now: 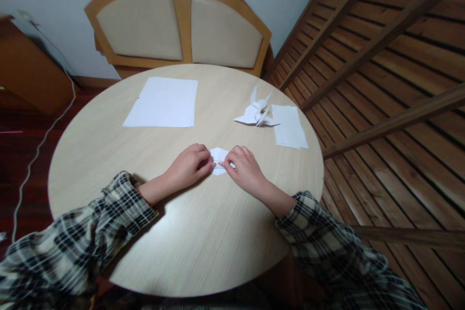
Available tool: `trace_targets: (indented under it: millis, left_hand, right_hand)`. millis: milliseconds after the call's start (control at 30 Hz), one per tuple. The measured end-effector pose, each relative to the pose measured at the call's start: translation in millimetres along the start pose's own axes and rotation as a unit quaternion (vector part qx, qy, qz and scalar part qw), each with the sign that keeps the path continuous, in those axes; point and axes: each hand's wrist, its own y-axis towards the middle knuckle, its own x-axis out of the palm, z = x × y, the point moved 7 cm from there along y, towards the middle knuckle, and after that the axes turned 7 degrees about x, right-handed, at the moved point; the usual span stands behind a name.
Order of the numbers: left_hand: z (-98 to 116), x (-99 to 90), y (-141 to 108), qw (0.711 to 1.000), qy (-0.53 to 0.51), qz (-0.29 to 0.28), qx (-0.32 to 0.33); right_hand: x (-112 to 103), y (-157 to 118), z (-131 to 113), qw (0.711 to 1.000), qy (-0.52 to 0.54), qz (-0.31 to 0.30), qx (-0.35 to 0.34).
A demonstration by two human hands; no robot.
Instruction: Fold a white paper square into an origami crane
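Observation:
A small folded piece of white paper [218, 156] lies on the round table [189, 232], between my two hands. My left hand [192, 163] is closed on its left side, thumb and fingers pinched at the paper. From the right, my right hand [244, 167] pinches the other side in the same way. Both thumbs nearly meet at a crease across the middle. The paper's left and right ends are hidden under my fingers. Its upper and lower edges show, cut to angled corners.
White paper sheets [163, 101] lie at the back left of the table. Folded paper cranes [254, 110] stand at the back right, beside smaller paper strips [289, 126]. Behind the table is a padded wooden headboard-like back [187, 24]; a slatted wooden partition [385, 106] rises close on the right.

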Motion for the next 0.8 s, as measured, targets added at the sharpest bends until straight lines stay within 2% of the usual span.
trace_targets:
  millis: [167, 400, 800]
  left_hand:
    - [-1.9, 3.4, -0.1, 1.0, -0.012, 0.019, -0.014]
    - [-2.2, 5.1, 2.5, 1.0, 0.002, 0.016, -0.018]
    - [-2.1, 9.8, 1.5, 0.995, 0.095, -0.003, -0.002]
  right_hand:
    - [-2.5, -1.3, -2.9, 1.0, -0.006, -0.017, -0.002]
    - [-3.8, -2.4, -3.0, 0.999, -0.045, -0.005, 0.021]
    - [1.7, 2.2, -3.3, 0.999, -0.032, -0.022, 0.031]
